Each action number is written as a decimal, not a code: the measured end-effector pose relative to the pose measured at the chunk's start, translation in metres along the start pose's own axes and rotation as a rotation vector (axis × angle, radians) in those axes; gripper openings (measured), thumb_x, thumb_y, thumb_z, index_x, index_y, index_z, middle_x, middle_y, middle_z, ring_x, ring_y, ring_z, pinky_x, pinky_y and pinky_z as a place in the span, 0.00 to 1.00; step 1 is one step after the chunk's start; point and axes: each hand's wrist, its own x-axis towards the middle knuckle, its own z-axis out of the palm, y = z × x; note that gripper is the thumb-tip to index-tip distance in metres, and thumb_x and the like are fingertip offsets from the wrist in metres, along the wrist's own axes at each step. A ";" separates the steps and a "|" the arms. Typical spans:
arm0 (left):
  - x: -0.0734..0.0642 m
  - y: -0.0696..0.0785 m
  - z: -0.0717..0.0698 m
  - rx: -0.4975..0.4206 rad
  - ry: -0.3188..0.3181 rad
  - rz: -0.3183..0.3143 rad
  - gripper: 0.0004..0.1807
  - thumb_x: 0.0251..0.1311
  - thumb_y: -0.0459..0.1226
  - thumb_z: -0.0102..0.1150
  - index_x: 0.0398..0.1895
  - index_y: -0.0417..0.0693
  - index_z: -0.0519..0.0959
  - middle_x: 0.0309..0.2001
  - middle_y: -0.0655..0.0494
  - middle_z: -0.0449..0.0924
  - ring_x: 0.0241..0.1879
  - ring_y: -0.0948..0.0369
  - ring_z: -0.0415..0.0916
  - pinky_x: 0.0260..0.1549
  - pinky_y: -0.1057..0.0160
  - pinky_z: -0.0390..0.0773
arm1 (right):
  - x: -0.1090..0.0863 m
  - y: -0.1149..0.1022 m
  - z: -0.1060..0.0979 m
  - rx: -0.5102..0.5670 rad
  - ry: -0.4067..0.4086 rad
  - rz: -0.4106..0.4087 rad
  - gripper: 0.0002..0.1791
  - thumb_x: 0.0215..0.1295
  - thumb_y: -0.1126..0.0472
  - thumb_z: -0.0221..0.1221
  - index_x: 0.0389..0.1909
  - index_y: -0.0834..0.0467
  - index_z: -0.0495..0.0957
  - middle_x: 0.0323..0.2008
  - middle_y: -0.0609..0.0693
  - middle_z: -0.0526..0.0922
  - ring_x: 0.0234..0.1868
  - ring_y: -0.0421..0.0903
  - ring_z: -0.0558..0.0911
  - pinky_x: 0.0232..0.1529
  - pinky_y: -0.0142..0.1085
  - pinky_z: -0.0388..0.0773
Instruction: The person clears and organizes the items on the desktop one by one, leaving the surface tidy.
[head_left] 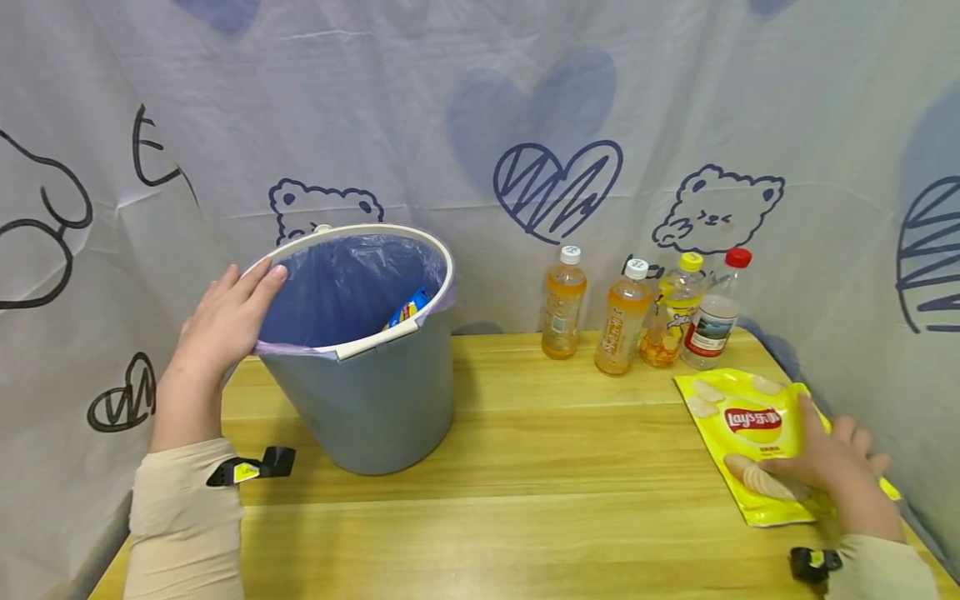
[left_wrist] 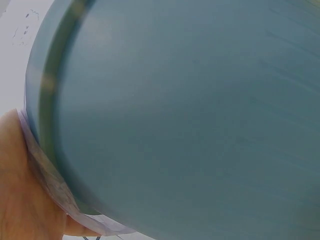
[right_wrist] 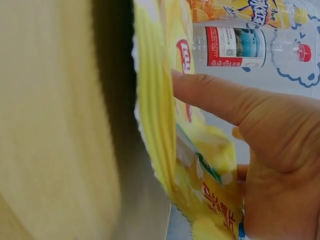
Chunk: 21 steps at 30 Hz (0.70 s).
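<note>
We see the left hand (head_left: 225, 321), fingers extended, touching the lined bucket (head_left: 382, 404). The right hand (head_left: 843, 458) grips a Lay's chip bag (head_left: 757, 437).

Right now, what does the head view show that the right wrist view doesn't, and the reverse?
Head only: the bucket, the blue packet inside it, the left hand at its rim, two white-capped bottles.

Right wrist only: the ridged edge and dark green strip on the yellow chip bag.

Both: that bag, the right hand, yellow-capped bottle, red-capped bottle, patterned cloth.
</note>
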 end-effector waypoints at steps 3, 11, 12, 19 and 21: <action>0.001 0.001 -0.001 0.000 -0.001 0.003 0.43 0.66 0.69 0.14 0.79 0.59 0.39 0.77 0.35 0.26 0.74 0.31 0.25 0.61 0.20 0.36 | 0.000 0.000 0.000 0.014 0.036 -0.032 0.75 0.37 0.32 0.73 0.75 0.65 0.37 0.49 0.81 0.49 0.47 0.77 0.48 0.44 0.73 0.45; 0.001 -0.001 -0.002 0.002 -0.006 0.012 0.43 0.67 0.68 0.13 0.79 0.58 0.39 0.77 0.34 0.26 0.74 0.30 0.25 0.60 0.20 0.37 | -0.003 -0.007 -0.002 0.037 0.203 -0.123 0.65 0.44 0.42 0.73 0.74 0.66 0.45 0.54 0.81 0.52 0.51 0.78 0.51 0.42 0.70 0.47; 0.001 -0.002 -0.002 0.000 -0.006 0.010 0.43 0.67 0.68 0.14 0.79 0.57 0.39 0.77 0.34 0.27 0.74 0.30 0.25 0.60 0.20 0.37 | -0.004 -0.009 -0.003 0.036 0.221 -0.133 0.66 0.44 0.43 0.73 0.75 0.64 0.43 0.53 0.81 0.53 0.50 0.77 0.52 0.41 0.68 0.48; 0.000 -0.002 0.000 -0.011 -0.001 0.001 0.43 0.67 0.68 0.14 0.79 0.58 0.38 0.77 0.34 0.26 0.74 0.30 0.24 0.60 0.20 0.37 | -0.008 -0.017 -0.007 0.014 0.316 -0.139 0.60 0.54 0.48 0.69 0.76 0.64 0.40 0.52 0.79 0.56 0.50 0.76 0.54 0.43 0.68 0.51; 0.000 -0.001 0.000 -0.015 0.001 -0.003 0.43 0.67 0.68 0.14 0.79 0.58 0.38 0.77 0.35 0.26 0.74 0.31 0.24 0.60 0.20 0.37 | -0.011 -0.019 -0.009 0.009 0.342 -0.144 0.53 0.59 0.49 0.66 0.74 0.66 0.45 0.54 0.80 0.57 0.52 0.77 0.54 0.45 0.69 0.51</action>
